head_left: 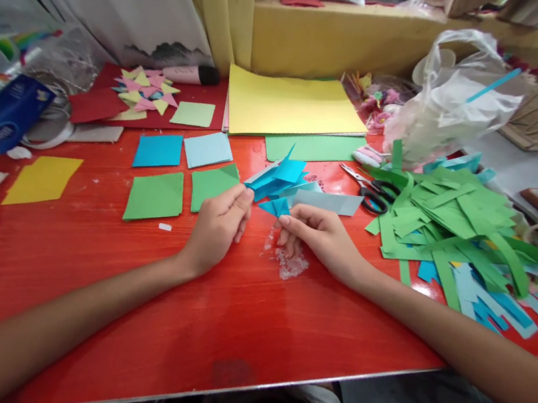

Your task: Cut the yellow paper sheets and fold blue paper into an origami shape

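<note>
A small folded blue paper piece (pixel 274 206) with pointed corners is pinched between the thumb and fingers of my right hand (pixel 312 235). My left hand (pixel 219 226) is closed, thumb against the curled fingers. Its thumb tip meets the near end of some blue folded paper (pixel 279 179) in this view; whether the hand grips anything is hidden. Those blue pieces lie in a loose heap just beyond both hands, with a pale blue paper strip (pixel 329 202) beside them. To the left of my left hand are green paper squares (pixel 154 196), a blue square (pixel 158 150) and a pale blue square (pixel 207 150).
Black-handled scissors (pixel 375 196) lie right of the heap, near a large pile of green paper strips (pixel 453 215). Yellow sheets (pixel 293 107) are stacked at the back. A plastic bag (pixel 450 101) stands at the back right, and a yellow paper (pixel 43 181) lies left.
</note>
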A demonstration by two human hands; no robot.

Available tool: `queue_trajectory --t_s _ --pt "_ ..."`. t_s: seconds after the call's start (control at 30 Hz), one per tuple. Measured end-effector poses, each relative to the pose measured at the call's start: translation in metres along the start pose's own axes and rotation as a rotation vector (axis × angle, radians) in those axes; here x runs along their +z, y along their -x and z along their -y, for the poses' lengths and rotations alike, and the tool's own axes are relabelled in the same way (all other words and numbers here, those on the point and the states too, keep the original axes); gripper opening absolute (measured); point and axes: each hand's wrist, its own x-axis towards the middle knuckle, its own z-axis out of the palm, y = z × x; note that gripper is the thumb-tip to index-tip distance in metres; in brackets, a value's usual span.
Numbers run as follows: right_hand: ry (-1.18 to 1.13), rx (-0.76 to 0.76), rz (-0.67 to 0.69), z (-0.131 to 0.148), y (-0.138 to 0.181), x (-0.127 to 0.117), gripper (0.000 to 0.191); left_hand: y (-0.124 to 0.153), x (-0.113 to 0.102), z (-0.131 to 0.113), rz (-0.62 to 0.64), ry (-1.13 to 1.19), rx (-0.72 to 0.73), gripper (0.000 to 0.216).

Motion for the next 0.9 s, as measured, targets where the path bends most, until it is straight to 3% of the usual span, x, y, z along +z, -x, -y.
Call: queue_trajectory --t_s 0.1,0.23,0.43,0.9 --pt "-0.002 -0.008 -0.012 -0.0013 -0.0003 -0.0009 0.027 -0.003 0.0004 0.0012 -0.026 0.042 0.005 0.031" --pt "0.035 0.009 0.024 -0.0003 0.0 -0.0007 0.029 -0.0031 0.0003 0.0007 0.007 -0.083 0.049 0.021" --pt "0.115 0.055 0.134 0.0021 -0.0013 -0.0028 0.031 -0.0013 -0.0001 0.0003 0.027 -0.215 0.055 0.024" --pt "0.243 -0.079 0.08 0.0003 0.0028 -0.0011 0.034 -0.006 0.0004 0.0071 0.055 -0.079 -0.012 0.031"
